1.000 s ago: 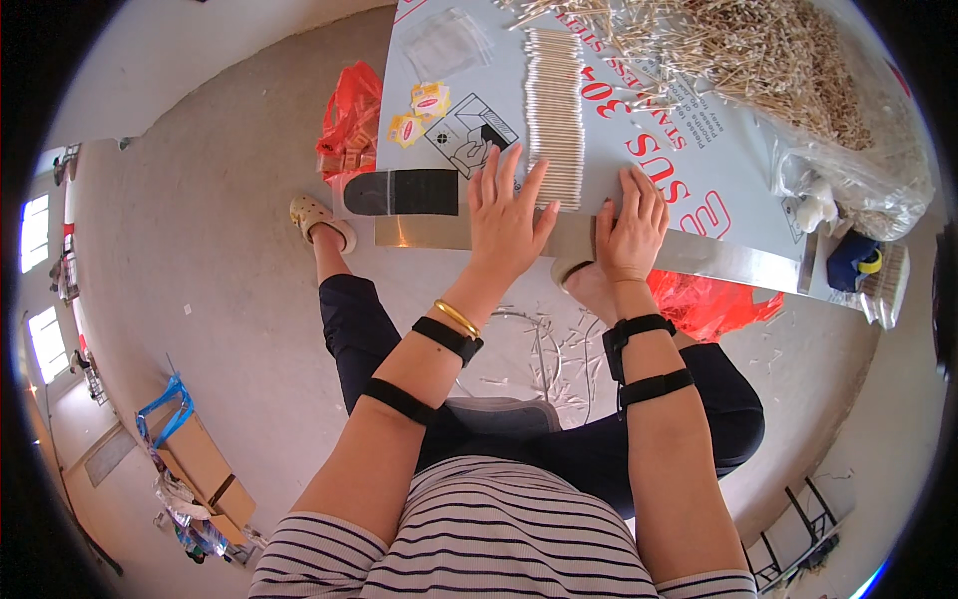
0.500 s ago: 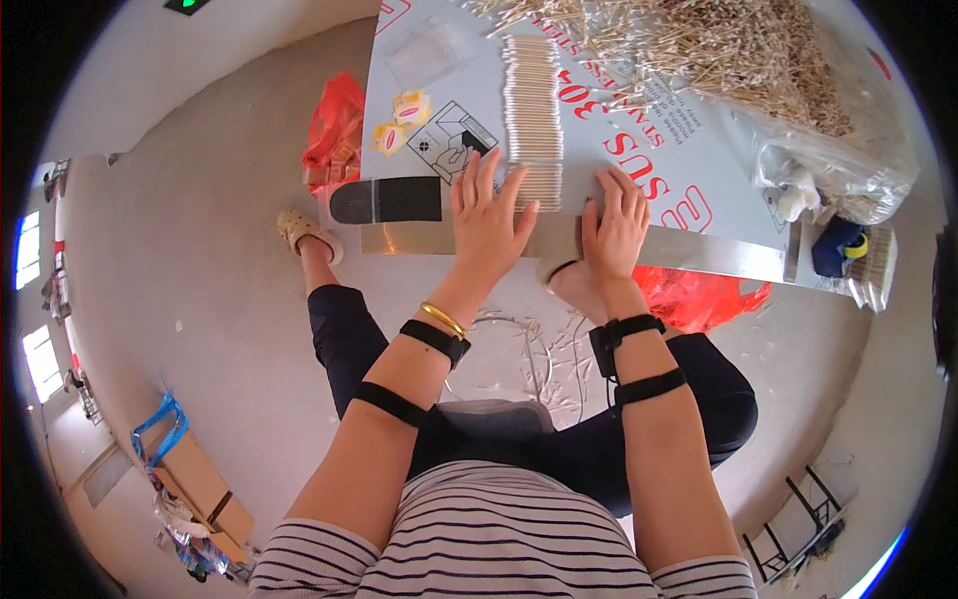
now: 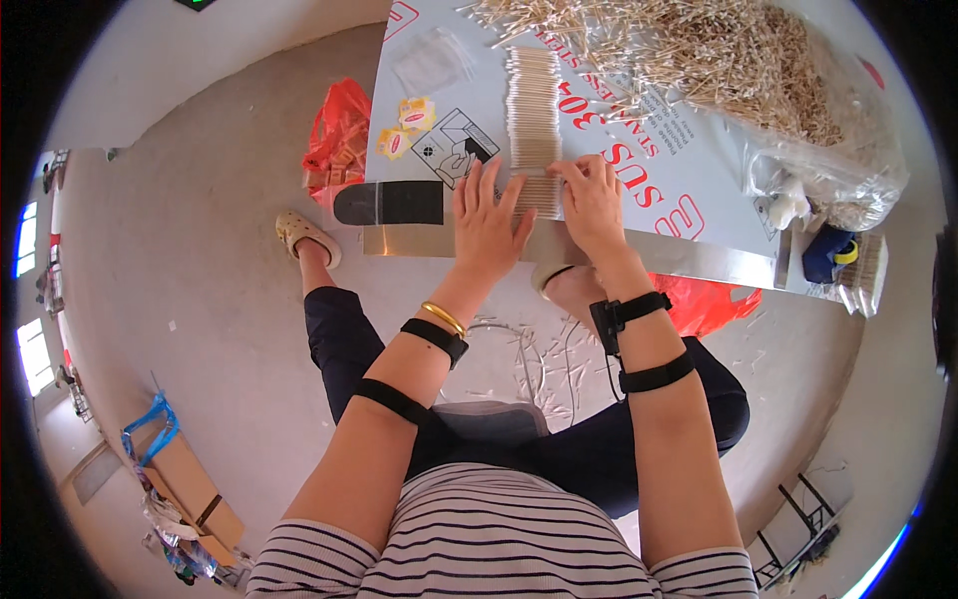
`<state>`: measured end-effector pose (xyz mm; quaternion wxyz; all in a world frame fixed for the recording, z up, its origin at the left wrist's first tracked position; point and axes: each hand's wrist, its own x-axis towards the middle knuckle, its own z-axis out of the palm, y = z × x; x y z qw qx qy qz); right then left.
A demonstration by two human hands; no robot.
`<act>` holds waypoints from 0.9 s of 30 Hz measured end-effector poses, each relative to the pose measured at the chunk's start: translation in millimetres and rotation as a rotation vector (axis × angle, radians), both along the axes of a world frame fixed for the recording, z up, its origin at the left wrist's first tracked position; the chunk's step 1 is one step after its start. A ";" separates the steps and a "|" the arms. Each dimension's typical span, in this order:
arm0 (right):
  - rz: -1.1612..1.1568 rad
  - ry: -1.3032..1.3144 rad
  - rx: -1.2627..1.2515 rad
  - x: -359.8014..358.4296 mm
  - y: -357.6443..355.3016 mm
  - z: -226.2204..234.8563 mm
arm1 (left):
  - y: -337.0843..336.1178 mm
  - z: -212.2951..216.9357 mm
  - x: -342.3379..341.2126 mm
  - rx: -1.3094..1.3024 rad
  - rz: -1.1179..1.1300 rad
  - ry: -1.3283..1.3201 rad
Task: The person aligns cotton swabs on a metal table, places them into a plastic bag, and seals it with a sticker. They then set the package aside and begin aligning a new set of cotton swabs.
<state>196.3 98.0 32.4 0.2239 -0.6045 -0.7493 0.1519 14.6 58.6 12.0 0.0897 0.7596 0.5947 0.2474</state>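
Note:
A neat column of cotton swabs (image 3: 535, 105) lies side by side on the printed grey sheet of the table (image 3: 689, 175), running away from me. A narrow gap sets off its near group of swabs (image 3: 539, 197), between my hands. My left hand (image 3: 486, 228) rests at the left of this group, fingers spread, its fingertips by the swab ends. On the other side is my right hand (image 3: 596, 212), with bent fingers; its index fingertip touches the right ends near the gap and its thumb sits apart from it. A large loose heap of cotton swabs (image 3: 748, 70) spreads at the far right.
Left of the column are a black strip (image 3: 409, 202), yellow-and-white labels (image 3: 404, 127) and small clear bags (image 3: 434, 62). A clear plastic bag (image 3: 848, 165) and a dark blue tape roll (image 3: 826, 252) lie right. Red bags (image 3: 337, 135) hang or stand beyond the table's edges.
My right hand has moved left, up against the swabs' right ends, and its fingers have bent. The left hand has barely moved.

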 end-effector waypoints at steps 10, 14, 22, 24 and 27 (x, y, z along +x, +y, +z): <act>0.091 -0.159 0.007 -14.0 -40.2 -13.1 | -2.0 -2.7 -2.7 0.019 -0.001 0.000; 0.053 -0.239 -0.007 -23.7 -50.4 -23.3 | -1.0 -3.5 -5.9 0.014 -0.019 -0.027; 0.026 -0.315 -0.038 -30.2 -51.8 -27.2 | -6.2 -11.3 -14.2 -0.050 -0.062 0.058; 0.027 -0.304 -0.038 -30.1 -51.9 -27.1 | -6.6 -10.8 -15.5 -0.052 -0.072 0.046; 0.025 -0.296 -0.038 -29.6 -51.9 -27.3 | -7.3 -7.9 -16.2 -0.042 -0.079 0.010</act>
